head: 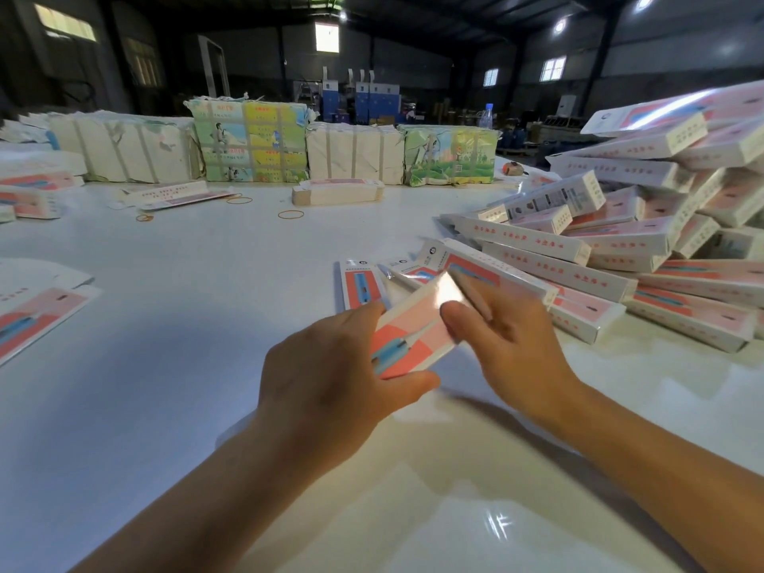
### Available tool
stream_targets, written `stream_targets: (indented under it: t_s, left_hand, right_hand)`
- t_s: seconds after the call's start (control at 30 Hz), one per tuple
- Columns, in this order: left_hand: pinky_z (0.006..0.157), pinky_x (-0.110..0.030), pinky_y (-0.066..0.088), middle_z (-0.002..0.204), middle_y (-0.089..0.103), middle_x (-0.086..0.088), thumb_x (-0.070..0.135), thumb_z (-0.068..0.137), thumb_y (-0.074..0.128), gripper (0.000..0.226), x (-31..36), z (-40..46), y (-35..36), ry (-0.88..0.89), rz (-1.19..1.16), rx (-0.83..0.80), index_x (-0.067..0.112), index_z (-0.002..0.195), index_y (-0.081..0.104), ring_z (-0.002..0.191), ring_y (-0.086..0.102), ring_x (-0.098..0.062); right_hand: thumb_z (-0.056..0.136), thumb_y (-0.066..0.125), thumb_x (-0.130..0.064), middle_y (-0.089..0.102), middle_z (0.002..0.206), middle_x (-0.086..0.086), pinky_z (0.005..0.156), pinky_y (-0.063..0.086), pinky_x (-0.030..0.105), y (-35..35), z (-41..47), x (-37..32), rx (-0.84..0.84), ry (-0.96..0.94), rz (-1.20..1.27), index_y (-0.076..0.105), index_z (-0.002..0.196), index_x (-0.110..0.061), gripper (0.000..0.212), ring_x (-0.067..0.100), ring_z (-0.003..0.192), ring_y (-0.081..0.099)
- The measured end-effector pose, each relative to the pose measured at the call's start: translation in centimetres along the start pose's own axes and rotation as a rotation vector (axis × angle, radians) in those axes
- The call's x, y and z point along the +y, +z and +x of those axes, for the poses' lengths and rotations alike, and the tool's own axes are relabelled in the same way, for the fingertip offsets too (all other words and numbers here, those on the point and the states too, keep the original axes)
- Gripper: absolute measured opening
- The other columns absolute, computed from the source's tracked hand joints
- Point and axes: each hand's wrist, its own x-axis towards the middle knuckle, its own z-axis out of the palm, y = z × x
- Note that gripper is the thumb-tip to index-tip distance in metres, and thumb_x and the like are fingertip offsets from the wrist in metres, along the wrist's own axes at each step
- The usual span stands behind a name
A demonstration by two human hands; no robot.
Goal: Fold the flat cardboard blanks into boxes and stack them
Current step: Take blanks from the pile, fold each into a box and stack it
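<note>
Above the white table (pixel 173 324) I hold a long pink and white cardboard box (pixel 409 328) with a blue picture on it. My left hand (pixel 326 374) grips its near end, thumb under and fingers over the left edge. My right hand (pixel 508 337) holds the right side with the thumb on the printed face. The far end of the box is blurred and glary. A big heap of folded boxes (pixel 645 225) rises at the right. A small stack of flat blanks (pixel 337 192) lies at the back middle.
Wrapped bundles of blanks (pixel 252 142) line the table's far edge. Loose flat blanks lie at the left (pixel 37 312) and back left (pixel 37 192). Rubber bands (pixel 290 214) are scattered on the table. A water bottle (pixel 487 116) stands behind the bundles.
</note>
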Motion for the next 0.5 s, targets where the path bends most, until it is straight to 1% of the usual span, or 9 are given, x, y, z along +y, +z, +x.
stream_targets:
  t_s: [0.07, 0.13, 0.17, 0.2, 0.23, 0.27, 0.33, 0.4, 0.5]
  left_hand:
    - [0.061, -0.016, 0.038, 0.113, 0.063, 0.015, 0.084, 0.059, 0.039, 0.087, 0.1, -0.1, 0.1, -0.008, 0.027, 0.022, 0.035, 0.130, 0.045, 0.075, 0.052, -0.009]
    - [0.061, -0.017, 0.039, 0.111, 0.064, 0.014, 0.083, 0.052, 0.027, 0.094, 0.1, -0.1, 0.0, -0.016, 0.024, 0.021, 0.033, 0.129, 0.047, 0.073, 0.049, -0.008]
    - [0.061, -0.017, 0.040, 0.110, 0.064, 0.014, 0.082, 0.050, 0.025, 0.094, -0.1, -0.1, -0.1, -0.016, 0.019, 0.015, 0.033, 0.127, 0.048, 0.072, 0.049, -0.007]
    - [0.059, -0.016, 0.038, 0.109, 0.065, 0.013, 0.081, 0.051, 0.027, 0.092, -0.2, 0.0, -0.2, -0.010, 0.015, 0.010, 0.032, 0.126, 0.049, 0.070, 0.048, -0.006]
    - [0.055, -0.013, 0.035, 0.108, 0.065, 0.014, 0.080, 0.053, 0.030, 0.089, -0.4, 0.0, -0.3, -0.004, 0.017, 0.006, 0.032, 0.125, 0.050, 0.069, 0.047, -0.006]
    - [0.053, -0.010, 0.031, 0.109, 0.065, 0.014, 0.080, 0.056, 0.034, 0.084, -0.5, 0.0, -0.4, 0.000, 0.029, 0.002, 0.031, 0.123, 0.051, 0.069, 0.046, -0.006]
    - [0.051, -0.006, 0.024, 0.110, 0.065, 0.014, 0.078, 0.063, 0.046, 0.072, -0.9, 0.2, -0.6, 0.001, 0.060, 0.003, 0.033, 0.119, 0.052, 0.069, 0.043, -0.007]
    - [0.051, -0.007, 0.023, 0.112, 0.064, 0.014, 0.074, 0.065, 0.055, 0.066, -1.1, 0.3, -0.7, 0.007, 0.072, 0.005, 0.033, 0.117, 0.052, 0.070, 0.042, -0.008]
    - [0.051, -0.015, 0.027, 0.111, 0.065, 0.012, 0.072, 0.066, 0.058, 0.067, -1.1, 0.3, -0.6, 0.029, 0.083, 0.014, 0.032, 0.119, 0.053, 0.073, 0.050, -0.011]
  right_hand:
    - [0.094, 0.040, -0.031, 0.059, 0.070, -0.012, 0.059, 0.032, 0.015, -0.1, -0.5, 0.1, -0.044, -0.207, -0.414, 0.059, 0.085, -0.025, 0.022, 0.007, 0.064, 0.048]
    - [0.095, 0.032, -0.043, 0.068, 0.103, 0.002, 0.072, 0.035, 0.016, 0.0, -0.6, 0.1, -0.126, -0.176, -0.616, 0.055, 0.125, -0.015, 0.047, 0.013, 0.087, 0.056]
    - [0.096, 0.030, -0.048, 0.066, 0.115, -0.001, 0.080, 0.038, 0.018, 0.2, -0.8, 0.0, -0.157, -0.119, -0.609, 0.049, 0.133, -0.019, 0.051, 0.013, 0.098, 0.058]
    - [0.096, 0.030, -0.051, 0.065, 0.115, -0.009, 0.084, 0.042, 0.018, 0.3, -0.9, -0.3, -0.177, -0.044, -0.477, 0.051, 0.129, -0.028, 0.046, 0.007, 0.100, 0.059]
    - [0.096, 0.031, -0.053, 0.067, 0.105, -0.015, 0.081, 0.047, 0.020, 0.4, -0.8, -0.7, -0.171, 0.029, -0.238, 0.057, 0.116, -0.035, 0.037, 0.003, 0.093, 0.060]
    - [0.095, 0.035, -0.053, 0.070, 0.094, -0.014, 0.077, 0.053, 0.025, 0.5, -0.7, -0.9, -0.148, 0.122, 0.013, 0.062, 0.104, -0.036, 0.033, 0.005, 0.087, 0.062]
    - [0.093, 0.039, -0.041, 0.073, 0.092, 0.000, 0.076, 0.058, 0.035, 0.2, -0.1, -1.0, -0.114, 0.294, 0.370, 0.068, 0.098, -0.027, 0.033, 0.021, 0.089, 0.066]
    - [0.094, 0.045, -0.025, 0.073, 0.098, 0.010, 0.077, 0.059, 0.037, 0.0, 0.1, -0.8, -0.111, 0.363, 0.511, 0.071, 0.099, -0.017, 0.028, 0.029, 0.095, 0.066]
    - [0.085, 0.052, -0.018, 0.073, 0.098, 0.011, 0.075, 0.059, 0.033, -0.1, 0.1, -0.6, -0.123, 0.373, 0.586, 0.071, 0.099, -0.010, 0.025, 0.025, 0.091, 0.069]
